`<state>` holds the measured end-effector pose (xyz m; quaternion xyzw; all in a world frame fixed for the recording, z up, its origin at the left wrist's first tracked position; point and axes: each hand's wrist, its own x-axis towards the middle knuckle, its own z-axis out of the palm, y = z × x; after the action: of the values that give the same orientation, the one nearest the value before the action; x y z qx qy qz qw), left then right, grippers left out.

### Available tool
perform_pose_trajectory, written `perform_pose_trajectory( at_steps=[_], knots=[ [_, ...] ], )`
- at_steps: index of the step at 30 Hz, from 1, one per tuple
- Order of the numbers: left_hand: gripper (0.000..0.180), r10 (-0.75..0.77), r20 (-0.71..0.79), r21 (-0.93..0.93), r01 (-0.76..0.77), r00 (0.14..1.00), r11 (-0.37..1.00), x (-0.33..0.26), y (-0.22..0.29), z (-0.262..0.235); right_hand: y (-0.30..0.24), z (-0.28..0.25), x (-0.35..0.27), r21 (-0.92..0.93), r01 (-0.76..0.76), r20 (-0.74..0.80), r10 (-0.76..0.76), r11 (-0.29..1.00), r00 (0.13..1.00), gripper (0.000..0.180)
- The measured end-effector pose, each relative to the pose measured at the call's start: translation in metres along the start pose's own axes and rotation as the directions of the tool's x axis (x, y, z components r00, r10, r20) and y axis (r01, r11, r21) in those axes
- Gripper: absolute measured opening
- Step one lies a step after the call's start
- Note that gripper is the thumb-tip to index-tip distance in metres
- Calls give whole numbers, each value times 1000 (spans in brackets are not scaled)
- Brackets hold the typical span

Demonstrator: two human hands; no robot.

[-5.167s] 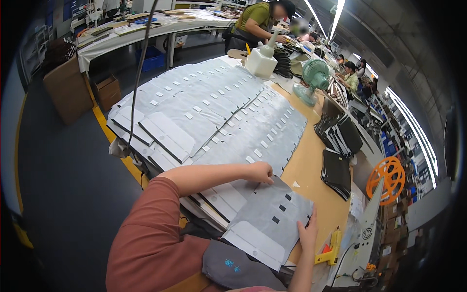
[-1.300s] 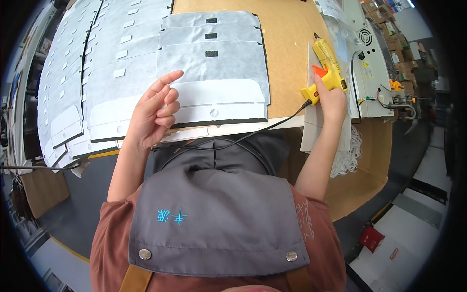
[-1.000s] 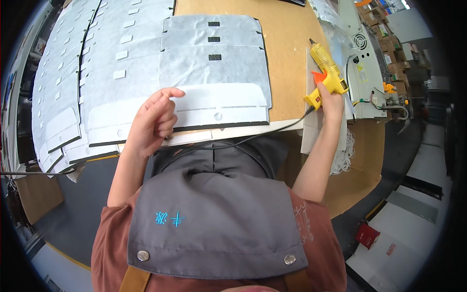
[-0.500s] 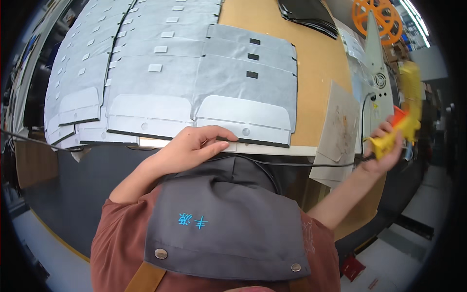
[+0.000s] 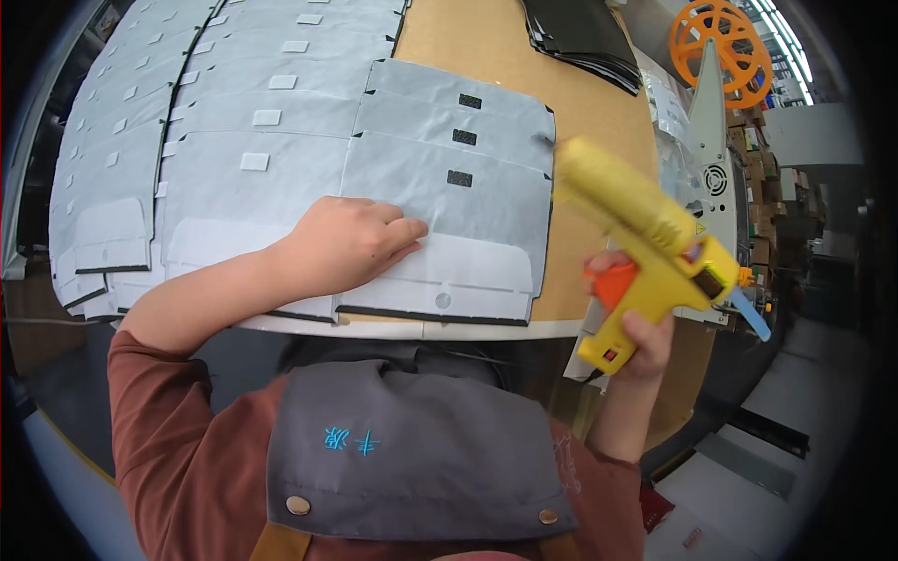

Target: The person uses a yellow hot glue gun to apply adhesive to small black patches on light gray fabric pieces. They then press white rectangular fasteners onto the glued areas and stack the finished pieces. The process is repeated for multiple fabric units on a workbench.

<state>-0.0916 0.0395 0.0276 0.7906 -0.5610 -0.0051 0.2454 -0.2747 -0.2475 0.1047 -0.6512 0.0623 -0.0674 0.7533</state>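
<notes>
Glue gun (image 5: 645, 248), yellow with an orange trigger, sat in the right half of the frame, raised off the tabletop in the right hand (image 5: 636, 323). Its long barrel ran on a slant from the lower right toward the upper left, with the nozzle end pointing up-left toward the grey panels and a pale blue glue stick (image 5: 751, 313) jutting out of the back toward the lower right. The grip hung down toward the bottom of the frame, and the right hand was wrapped tight around it, a finger lying on the trigger.

The left hand (image 5: 346, 245) lay palm-down in the middle of the frame, fingers together and stretched flat, pressing on the nearest grey fabric panel (image 5: 449, 224). That panel lay at the near edge of the wooden table (image 5: 468, 42), its white flap toward the bottom of the frame and small black patches in a row along its upper part. More grey panels (image 5: 187, 131) with white patches overlapped in rows across the upper left. An orange reel (image 5: 716, 42) stood in the upper right corner, beside a stack of black sheets (image 5: 580, 33).
</notes>
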Motion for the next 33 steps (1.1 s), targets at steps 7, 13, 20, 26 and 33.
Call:
perform_pose_trajectory(
  at_steps=[7,13,20,26,33],
  knots=[
    [29,101,-81,158,-87,992,984,3,-29,27,19,28,15,-107,-240,27,244,965,969,55],
    [39,56,-159,154,-31,986,988,3,-33,27,27,31,21,-99,-282,21,285,954,958,51],
    [41,21,-135,107,-6,991,994,6,-34,26,31,28,24,-83,-330,22,333,940,943,52],
    [42,12,-127,100,1,992,995,7,-34,25,32,26,26,-65,-366,17,368,928,930,53],
    [42,3,-103,91,7,995,996,7,-34,25,37,20,23,-68,-342,50,346,937,937,54]
  ],
)
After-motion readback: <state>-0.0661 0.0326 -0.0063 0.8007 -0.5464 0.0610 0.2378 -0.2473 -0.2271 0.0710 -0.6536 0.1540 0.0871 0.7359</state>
